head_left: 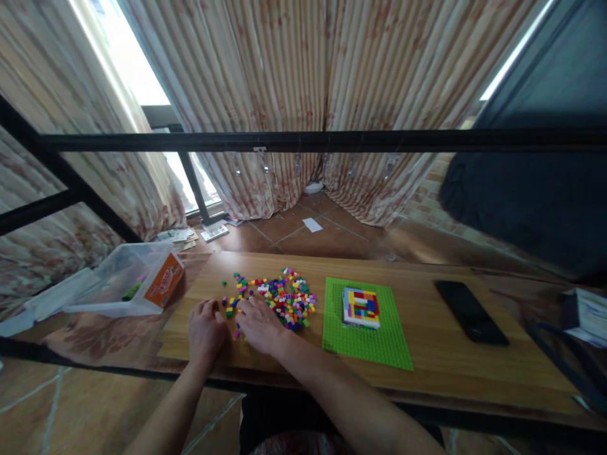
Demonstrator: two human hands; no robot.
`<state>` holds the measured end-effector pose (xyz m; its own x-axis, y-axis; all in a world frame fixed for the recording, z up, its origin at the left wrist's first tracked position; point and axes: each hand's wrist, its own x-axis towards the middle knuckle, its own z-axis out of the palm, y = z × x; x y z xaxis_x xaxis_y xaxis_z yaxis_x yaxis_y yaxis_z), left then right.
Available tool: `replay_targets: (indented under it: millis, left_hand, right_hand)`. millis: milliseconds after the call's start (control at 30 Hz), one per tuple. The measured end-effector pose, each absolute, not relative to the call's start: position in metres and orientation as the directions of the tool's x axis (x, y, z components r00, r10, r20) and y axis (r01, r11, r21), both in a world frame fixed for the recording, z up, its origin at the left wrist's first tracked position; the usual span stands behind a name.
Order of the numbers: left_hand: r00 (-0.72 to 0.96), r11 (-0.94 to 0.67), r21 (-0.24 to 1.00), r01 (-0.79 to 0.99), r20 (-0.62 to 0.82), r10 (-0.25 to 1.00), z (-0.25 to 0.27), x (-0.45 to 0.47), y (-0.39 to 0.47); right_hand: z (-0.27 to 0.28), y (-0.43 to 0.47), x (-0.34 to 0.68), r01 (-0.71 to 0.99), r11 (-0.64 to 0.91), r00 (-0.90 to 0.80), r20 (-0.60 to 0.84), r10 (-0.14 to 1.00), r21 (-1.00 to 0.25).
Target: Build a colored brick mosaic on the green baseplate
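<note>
A heap of small coloured toy bricks (289, 297) lies on the wooden table in front of me. My right hand (260, 324) reaches over the left part of this heap, palm down, with its fingers apart among the bricks. Just left of the loose bricks, my left hand (207, 332) rests on the table with curled fingers; whatever they may hold is hidden. To the right of the heap lies a green baseplate (367, 354). On it stands a low, square brick build (361, 308) with a white lower part and a multicoloured top. Neither hand touches the baseplate.
A clear plastic bin (116, 308) with an orange label is at the left, a few bricks inside. A black phone (470, 311) lies on the table (427, 360) at the right. A dark metal bar (303, 140) runs across beyond the table, before the curtains (284, 69).
</note>
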<state>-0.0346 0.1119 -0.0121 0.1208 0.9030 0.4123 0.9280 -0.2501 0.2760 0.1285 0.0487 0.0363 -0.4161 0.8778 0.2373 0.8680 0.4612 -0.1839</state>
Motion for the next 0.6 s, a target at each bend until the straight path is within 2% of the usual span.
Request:
replay_targets:
  millis: [100,267,367,467,600]
  left_hand:
    - [0.124,-0.252,0.283,0.925,0.402,0.907,-0.010,-0.035,0.111]
    - [0.117,-0.230,0.276,0.933,0.371,0.921,-0.006,-0.033,0.111]
    - [0.121,-0.223,0.265,0.938,0.353,0.928,-0.004,-0.032,0.111]
    - [0.114,-0.221,0.269,0.937,0.362,0.925,-0.005,-0.032,0.112]
    - [0.111,-0.222,0.273,0.936,0.370,0.922,-0.007,-0.033,0.113]
  right_hand:
    - [0.043,0.043,0.133,0.864,0.424,-0.345,0.295,0.891,-0.272]
    - [0.051,0.003,0.161,0.769,0.233,-0.087,0.263,0.961,-0.596]
    - [0.044,-0.034,0.189,0.683,0.122,0.109,0.266,0.958,-0.720]
    - [0.034,-0.069,0.225,0.669,0.026,0.281,0.284,0.917,-0.743]
    - [0.029,-0.100,0.279,0.733,-0.089,0.398,0.319,0.860,-0.674]
